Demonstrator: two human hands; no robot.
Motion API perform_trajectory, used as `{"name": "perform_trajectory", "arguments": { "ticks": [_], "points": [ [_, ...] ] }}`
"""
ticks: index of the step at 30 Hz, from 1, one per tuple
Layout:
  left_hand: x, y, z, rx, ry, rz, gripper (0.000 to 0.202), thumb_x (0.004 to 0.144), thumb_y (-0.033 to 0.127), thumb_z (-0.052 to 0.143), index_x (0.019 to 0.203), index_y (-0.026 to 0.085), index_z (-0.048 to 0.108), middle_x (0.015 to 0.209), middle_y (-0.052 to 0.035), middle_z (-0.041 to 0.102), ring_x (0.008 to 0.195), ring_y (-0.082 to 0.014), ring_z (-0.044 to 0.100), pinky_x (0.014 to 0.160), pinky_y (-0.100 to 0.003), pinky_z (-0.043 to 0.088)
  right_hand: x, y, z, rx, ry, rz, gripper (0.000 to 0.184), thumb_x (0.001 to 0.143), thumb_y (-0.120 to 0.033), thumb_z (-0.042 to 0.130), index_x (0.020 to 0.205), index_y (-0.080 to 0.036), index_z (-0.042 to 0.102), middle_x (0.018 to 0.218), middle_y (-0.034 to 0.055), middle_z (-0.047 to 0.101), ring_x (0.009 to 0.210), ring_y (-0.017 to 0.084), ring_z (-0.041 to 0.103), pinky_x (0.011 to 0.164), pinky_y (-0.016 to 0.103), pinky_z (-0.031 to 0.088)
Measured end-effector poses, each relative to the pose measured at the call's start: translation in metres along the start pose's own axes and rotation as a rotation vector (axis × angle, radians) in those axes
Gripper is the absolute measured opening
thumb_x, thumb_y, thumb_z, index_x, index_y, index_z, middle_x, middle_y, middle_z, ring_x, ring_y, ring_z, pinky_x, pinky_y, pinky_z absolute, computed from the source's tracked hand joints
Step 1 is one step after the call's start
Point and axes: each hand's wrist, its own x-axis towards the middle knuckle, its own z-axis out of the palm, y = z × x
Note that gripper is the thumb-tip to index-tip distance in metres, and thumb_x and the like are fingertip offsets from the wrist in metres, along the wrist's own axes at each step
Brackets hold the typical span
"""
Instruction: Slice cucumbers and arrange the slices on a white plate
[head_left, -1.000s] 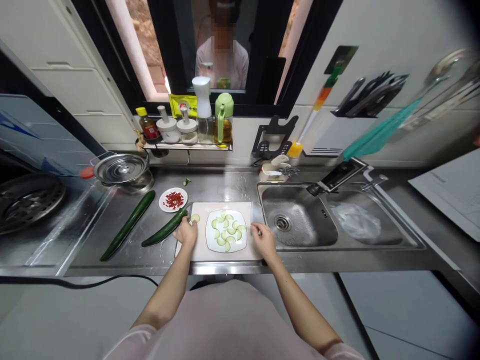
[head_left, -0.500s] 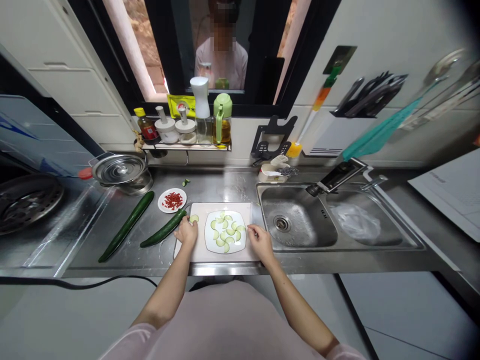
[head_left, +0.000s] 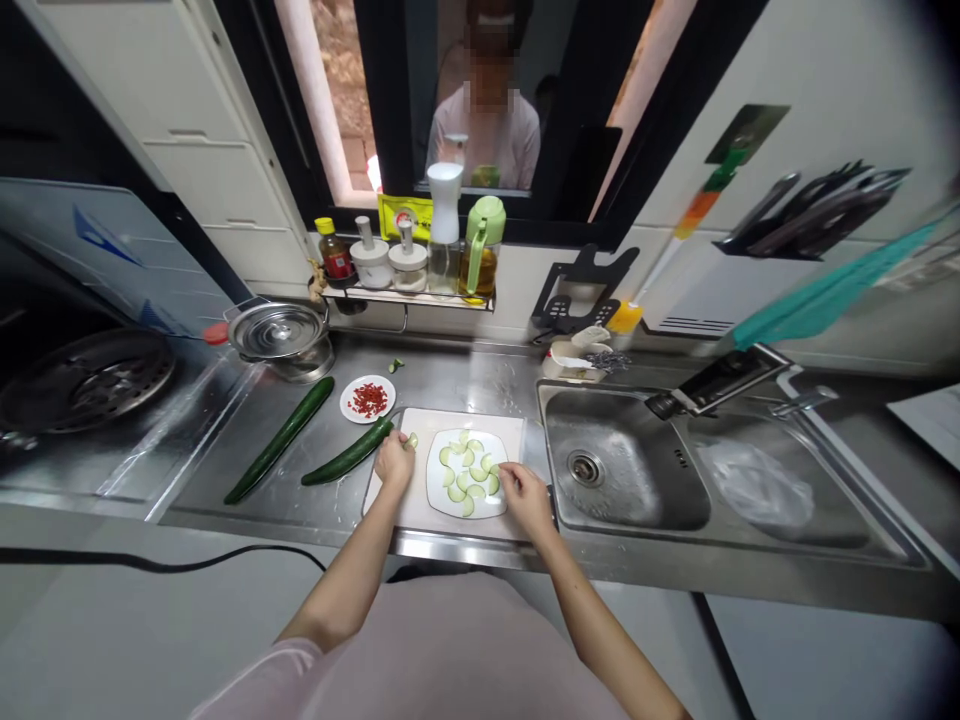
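A white square plate (head_left: 442,490) with several pale green cucumber slices (head_left: 469,470) sits on a white cutting board (head_left: 435,430) at the counter's front edge. My left hand (head_left: 394,460) rests on the board at the plate's left, fingers curled beside a loose cucumber slice (head_left: 412,439) and the cut end of a cucumber (head_left: 349,452). My right hand (head_left: 523,495) is at the plate's right edge, fingertips pinched at the slices there.
A second whole cucumber (head_left: 281,438) lies left on the steel counter. A small dish of red chili (head_left: 367,398) stands behind. A lidded pot (head_left: 277,335), a condiment shelf (head_left: 412,290) and a sink (head_left: 622,470) surround the board. A person stands behind the window.
The camera view shifted, so everything sits lower and to the right. My right hand moved in from the board onto the plate's right edge. My left hand stayed by the cucumber end.
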Motion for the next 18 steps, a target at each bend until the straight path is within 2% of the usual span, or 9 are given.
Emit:
{"name": "perform_trajectory", "arguments": {
  "ticks": [5,8,10,13,16,18],
  "points": [
    [-0.001,0.006,-0.012,-0.459,-0.115,0.003,0.017,0.075,0.025,0.063,0.090,0.018,0.064,0.081,-0.0032,0.066,0.078,-0.0157,0.061,0.073,-0.026,0.044,0.010,-0.013,0.003,0.027,-0.017,-0.028,0.030,0.087,-0.036,0.044,0.092,-0.020,0.069,0.088,0.0062,0.070,0.080,0.020,0.062,0.075,0.030,0.046],
    [-0.007,0.018,-0.030,-0.705,-0.269,0.054,0.023,0.068,0.027,0.069,0.088,0.015,0.065,0.073,-0.0016,0.065,0.065,-0.0111,0.057,0.065,-0.022,0.042,0.023,-0.029,0.003,0.046,-0.022,-0.076,0.028,0.086,-0.034,0.046,0.093,-0.020,0.069,0.086,0.0057,0.069,0.080,0.019,0.061,0.075,0.030,0.046],
    [-0.014,0.030,-0.047,-0.856,-0.391,0.091,0.030,0.064,0.033,0.073,0.087,0.015,0.066,0.068,0.0000,0.062,0.057,-0.0084,0.049,0.057,-0.020,0.036,0.035,-0.044,0.002,0.070,-0.001,-0.112,0.027,0.085,-0.034,0.048,0.095,-0.021,0.069,0.084,0.0055,0.067,0.080,0.019,0.060,0.076,0.031,0.046],
    [-0.027,0.051,-0.074,-0.969,-0.531,0.174,0.036,0.060,0.037,0.077,0.087,0.016,0.067,0.065,0.0019,0.059,0.053,-0.0058,0.042,0.051,-0.019,0.027,0.053,-0.072,-0.003,0.147,0.025,-0.170,0.026,0.084,-0.034,0.053,0.101,-0.022,0.068,0.090,0.0060,0.066,0.087,0.019,0.058,0.076,0.031,0.046],
    [-0.039,0.070,-0.094,-1.031,-0.592,0.233,0.037,0.057,0.038,0.079,0.084,0.016,0.066,0.062,0.0032,0.057,0.054,-0.0059,0.042,0.053,-0.019,0.028,0.068,-0.098,-0.008,0.239,-0.005,-0.217,0.030,0.083,-0.036,0.056,0.108,-0.024,0.066,0.105,0.0061,0.064,0.097,0.020,0.056,0.072,0.029,0.047],
    [-0.044,0.079,-0.101,-1.057,-0.614,0.261,0.037,0.056,0.036,0.080,0.083,0.016,0.066,0.064,0.0030,0.057,0.056,-0.0061,0.044,0.055,-0.019,0.030,0.074,-0.110,-0.010,0.303,-0.023,-0.243,0.027,0.083,-0.036,0.056,0.106,-0.024,0.066,0.106,0.0059,0.064,0.100,0.020,0.055,0.071,0.028,0.047]
  ]
}}
